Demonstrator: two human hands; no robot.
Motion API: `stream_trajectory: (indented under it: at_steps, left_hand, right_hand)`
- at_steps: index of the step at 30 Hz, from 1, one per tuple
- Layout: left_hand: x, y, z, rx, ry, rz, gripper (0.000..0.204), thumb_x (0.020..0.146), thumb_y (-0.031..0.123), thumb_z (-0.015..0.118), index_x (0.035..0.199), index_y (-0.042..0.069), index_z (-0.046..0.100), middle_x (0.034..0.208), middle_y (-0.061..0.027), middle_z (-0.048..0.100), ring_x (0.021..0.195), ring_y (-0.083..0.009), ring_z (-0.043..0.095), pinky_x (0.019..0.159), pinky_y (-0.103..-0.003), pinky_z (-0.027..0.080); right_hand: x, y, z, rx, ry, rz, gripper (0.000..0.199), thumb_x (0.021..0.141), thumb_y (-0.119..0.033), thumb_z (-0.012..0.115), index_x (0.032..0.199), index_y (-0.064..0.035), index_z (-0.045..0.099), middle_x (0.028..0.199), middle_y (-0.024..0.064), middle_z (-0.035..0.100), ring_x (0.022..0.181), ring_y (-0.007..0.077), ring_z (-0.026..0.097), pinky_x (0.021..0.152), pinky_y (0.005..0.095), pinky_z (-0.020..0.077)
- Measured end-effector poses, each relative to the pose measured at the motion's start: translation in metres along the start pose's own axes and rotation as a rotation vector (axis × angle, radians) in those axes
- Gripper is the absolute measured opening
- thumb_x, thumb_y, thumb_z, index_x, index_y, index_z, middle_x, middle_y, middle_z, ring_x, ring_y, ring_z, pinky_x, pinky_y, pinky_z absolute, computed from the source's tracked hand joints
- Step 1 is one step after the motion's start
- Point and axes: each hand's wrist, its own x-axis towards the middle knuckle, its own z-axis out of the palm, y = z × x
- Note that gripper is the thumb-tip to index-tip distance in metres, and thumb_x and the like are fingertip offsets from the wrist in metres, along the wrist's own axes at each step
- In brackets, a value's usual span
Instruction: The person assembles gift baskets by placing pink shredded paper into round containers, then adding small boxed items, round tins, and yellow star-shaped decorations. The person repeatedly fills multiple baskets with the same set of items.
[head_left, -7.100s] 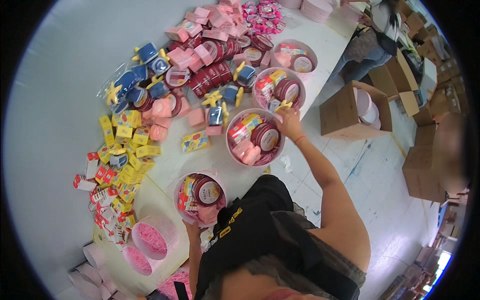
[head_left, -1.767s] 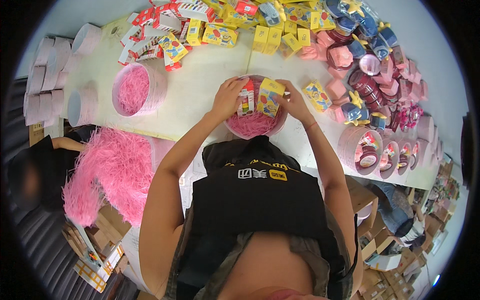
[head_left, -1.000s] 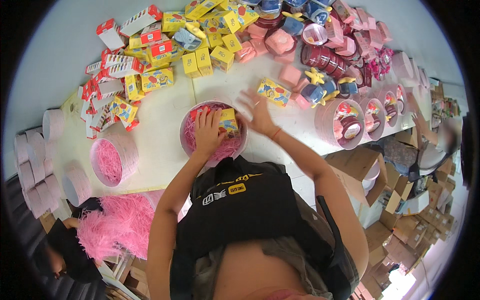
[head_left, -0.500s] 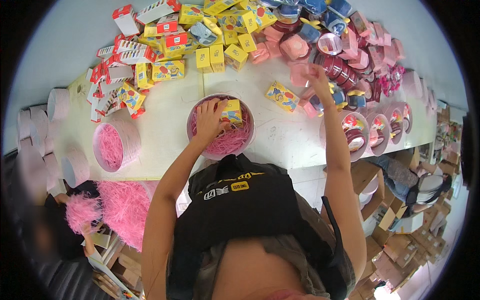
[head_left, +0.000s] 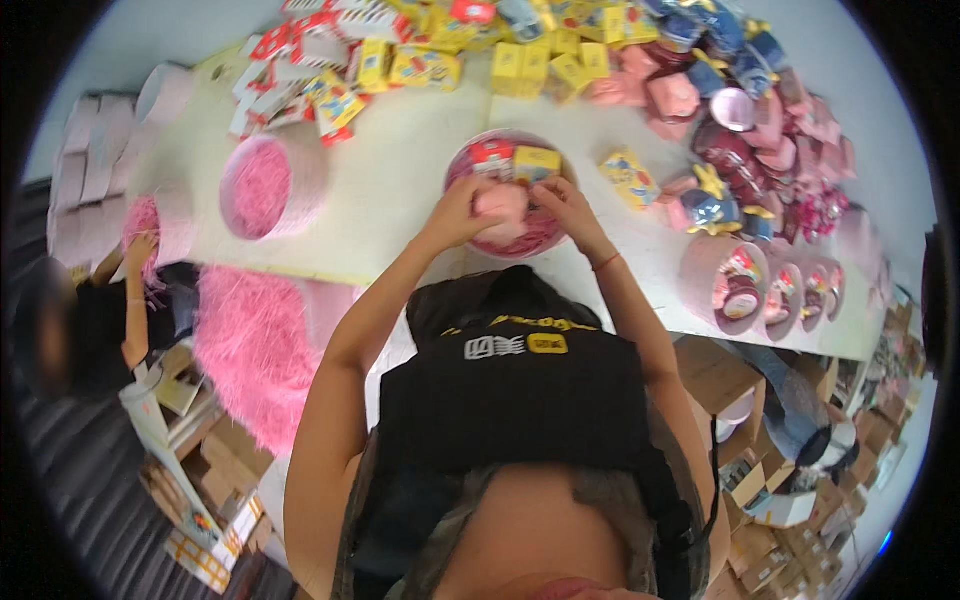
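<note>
Apparently cluttered, white table [head_left: 400, 215] (cartons [head_left: 210, 510] beneath) bears pink tub [head_left: 510, 190].

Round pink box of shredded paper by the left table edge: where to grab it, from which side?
Grip the round pink box by its outer side wall, two hands on opposite sides, coming from above. It stands upright and open-topped, full of loose pink shreds, so tilting would likely spill.

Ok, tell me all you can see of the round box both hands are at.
The round box is pink with low walls, open-topped, sitting upright at the white table's near edge. Pink shredded filler lines it; a red pack and a yellow pack lie at its far side. The left hand and right hand press a pale pink item into it.
</note>
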Motion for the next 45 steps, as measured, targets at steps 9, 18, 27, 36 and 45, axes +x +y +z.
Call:
stream_trajectory:
  at_steps: [9,18,27,36,45]
  left_hand:
    - [0.008,0.009,0.008,0.305,-0.174,-0.124,0.027,0.084,0.008,0.063,0.106,0.001,0.050,0.107,-0.0209,0.052,0.095,-0.0434,0.058,0.078,-0.050,0.050]
    - [0.004,0.020,0.015,0.395,-0.129,-0.166,0.027,0.084,0.012,0.063,0.108,0.004,0.054,0.101,-0.0178,0.057,0.098,-0.0397,0.056,0.084,-0.048,0.047]
    - [0.004,0.034,0.020,0.358,-0.098,-0.288,0.025,0.081,0.009,0.065,0.104,0.003,0.057,0.101,-0.0180,0.060,0.094,-0.0375,0.058,0.082,-0.044,0.048]
    - [0.002,0.028,0.022,0.361,-0.106,-0.303,0.025,0.081,0.011,0.065,0.104,0.003,0.058,0.104,-0.0183,0.060,0.098,-0.0378,0.058,0.085,-0.044,0.048]
    - [0.043,0.120,0.029,0.093,0.068,0.088,0.051,0.079,0.014,0.077,0.123,0.002,0.055,0.124,-0.0192,0.059,0.117,-0.0367,0.055,0.100,-0.041,0.044]
  right_hand:
    - [-0.073,-0.038,-0.202,0.066,0.576,-0.303,0.024,0.095,-0.018,0.064,0.111,-0.0004,0.065,0.099,0.0054,0.069,0.087,0.0154,0.067,0.080,0.0263,0.0526]
    - [-0.061,-0.026,-0.446,-1.276,1.128,0.136,0.083,0.064,-0.028,0.084,0.136,-0.0058,0.047,0.128,0.0165,0.059,0.124,0.0365,0.052,0.099,0.0484,0.0456]
    - [-0.035,-0.026,-0.484,-1.590,0.983,0.123,0.114,0.049,-0.034,0.090,0.146,-0.0084,0.036,0.132,0.0152,0.051,0.117,0.0339,0.052,0.099,0.0453,0.0432]
    - [-0.119,-0.087,-0.445,-1.545,0.922,-0.307,0.104,0.051,-0.037,0.090,0.138,-0.0046,0.043,0.122,0.0172,0.053,0.111,0.0381,0.052,0.095,0.0474,0.0437]
    - [-0.166,-0.125,-0.270,0.407,0.259,-0.078,0.070,0.096,-0.063,0.047,0.139,-0.0078,0.046,0.119,0.0137,0.066,0.094,0.0261,0.068,0.089,0.0384,0.0526]
